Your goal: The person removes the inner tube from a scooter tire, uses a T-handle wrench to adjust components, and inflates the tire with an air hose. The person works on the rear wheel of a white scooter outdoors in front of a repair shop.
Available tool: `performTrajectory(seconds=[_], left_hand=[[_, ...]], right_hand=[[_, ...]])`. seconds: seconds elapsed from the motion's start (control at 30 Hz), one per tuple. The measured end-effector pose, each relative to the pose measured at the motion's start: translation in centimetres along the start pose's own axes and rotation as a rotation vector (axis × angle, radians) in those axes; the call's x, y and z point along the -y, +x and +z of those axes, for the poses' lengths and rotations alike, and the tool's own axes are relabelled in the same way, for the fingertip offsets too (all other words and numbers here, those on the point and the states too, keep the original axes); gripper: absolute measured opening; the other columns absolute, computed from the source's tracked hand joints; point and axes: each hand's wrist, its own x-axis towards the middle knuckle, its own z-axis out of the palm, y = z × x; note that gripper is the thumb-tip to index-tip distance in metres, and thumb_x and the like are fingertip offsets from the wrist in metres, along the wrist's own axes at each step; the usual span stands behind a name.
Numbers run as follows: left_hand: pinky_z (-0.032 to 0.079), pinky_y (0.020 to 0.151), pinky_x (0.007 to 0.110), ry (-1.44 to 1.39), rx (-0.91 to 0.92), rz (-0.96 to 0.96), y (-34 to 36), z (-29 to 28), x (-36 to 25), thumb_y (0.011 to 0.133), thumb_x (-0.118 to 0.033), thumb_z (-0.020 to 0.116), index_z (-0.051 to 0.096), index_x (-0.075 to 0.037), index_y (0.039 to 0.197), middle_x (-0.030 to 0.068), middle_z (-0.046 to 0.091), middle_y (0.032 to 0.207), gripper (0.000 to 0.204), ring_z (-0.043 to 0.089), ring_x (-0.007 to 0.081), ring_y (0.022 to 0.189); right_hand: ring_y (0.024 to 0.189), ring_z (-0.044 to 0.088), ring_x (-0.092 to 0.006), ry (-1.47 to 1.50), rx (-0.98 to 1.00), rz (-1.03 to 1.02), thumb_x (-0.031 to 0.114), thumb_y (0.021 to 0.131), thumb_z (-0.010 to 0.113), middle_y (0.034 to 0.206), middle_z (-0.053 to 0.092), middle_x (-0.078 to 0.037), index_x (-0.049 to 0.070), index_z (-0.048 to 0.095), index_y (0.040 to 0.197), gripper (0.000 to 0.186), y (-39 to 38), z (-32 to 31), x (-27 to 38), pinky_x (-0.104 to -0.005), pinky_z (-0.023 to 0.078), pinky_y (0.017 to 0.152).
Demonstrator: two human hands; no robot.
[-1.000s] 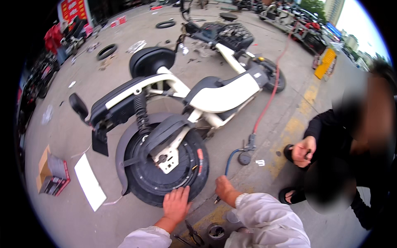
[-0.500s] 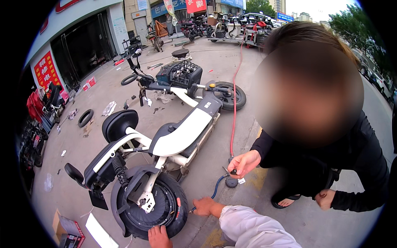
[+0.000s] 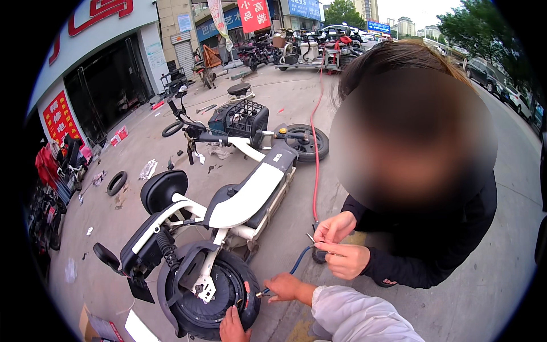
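A white and black electric scooter point(image 3: 242, 199) lies on its side in front of me, its rear wheel point(image 3: 250, 308) closest. My left hand point(image 3: 233, 328) rests on the near part of the tyre with its fingers laid out. Beside the tyre's right edge, my right hand point(image 3: 284, 286) grips the end of a blue air hose point(image 3: 299, 260). A brass-coloured fitting point(image 3: 260, 294) pokes out toward the tyre; whether it touches is unclear. The blue hose leads to a dark round gauge point(image 3: 318, 256), partly hidden behind another person's hands point(image 3: 342, 251). Those hands meet around something small I cannot make out.
The other person, in black sleeves point(image 3: 421, 268), crouches close on the right. A red hose point(image 3: 317, 154) runs back across the pavement. Loose tyres point(image 3: 117, 183) and scraps lie left of the scooter. An open cardboard box point(image 3: 88, 325) stands at the lower left.
The other person has leaned in, bringing both hands together over the gauge. My left hand has shifted slightly right along the tyre. My right hand stays at the hose end.
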Motion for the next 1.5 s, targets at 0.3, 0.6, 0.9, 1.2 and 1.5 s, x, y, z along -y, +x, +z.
performTrajectory(seconds=[0.3,0.6,0.9,1.2,1.5], left_hand=[[0.035,0.097,0.044,0.087,-0.052,0.078,0.1,1.2,1.4,0.059,-0.018,0.078,0.041,-0.003,0.132,0.0139,0.048,0.126,0.083,0.047,0.0325,0.111],[0.038,0.099,0.042,-0.057,-0.105,0.072,0.6,3.5,2.1,0.064,-0.005,0.068,0.041,0.001,0.131,0.0162,0.048,0.127,0.072,0.047,0.0338,0.115],[0.041,0.095,0.040,-0.171,-0.186,-0.077,1.1,3.7,1.7,0.067,-0.004,0.068,0.039,0.001,0.133,0.0174,0.049,0.119,0.072,0.050,0.0336,0.110],[0.040,0.091,0.038,-0.147,-0.158,-0.132,1.3,2.5,2.3,0.065,0.000,0.063,0.040,-0.001,0.134,0.0130,0.045,0.125,0.073,0.049,0.0293,0.104],[0.039,0.088,0.035,-0.144,-0.137,-0.034,1.8,3.0,3.3,0.063,0.001,0.059,0.040,-0.004,0.136,0.0070,0.043,0.137,0.076,0.048,0.0248,0.103]], right_hand=[[0.068,0.062,-0.0309,-0.004,-0.093,-0.072,0.035,0.080,0.065,0.091,0.055,-0.010,0.013,0.046,0.119,0.049,1.1,-3.0,5.0,-0.0425,0.047,0.056],[0.077,0.057,-0.0270,0.020,-0.232,-0.204,0.027,0.081,0.064,0.087,0.057,-0.008,0.007,0.050,0.122,0.048,1.5,-0.6,5.0,-0.0385,0.046,0.068],[0.081,0.060,-0.0301,0.085,-0.099,-0.062,0.026,0.078,0.068,0.088,0.057,-0.010,0.006,0.052,0.103,0.036,1.9,-0.5,4.9,-0.0412,0.047,0.068],[0.079,0.059,-0.0343,0.335,-0.258,-0.015,0.012,0.076,0.068,0.083,0.062,-0.014,0.002,0.060,0.093,0.022,3.5,2.0,3.9,-0.0427,0.045,0.070],[0.082,0.061,-0.0343,0.436,-0.239,-0.018,0.006,0.078,0.066,0.089,0.065,-0.015,0.002,0.064,0.096,0.019,5.4,2.2,4.6,-0.0391,0.048,0.074]])
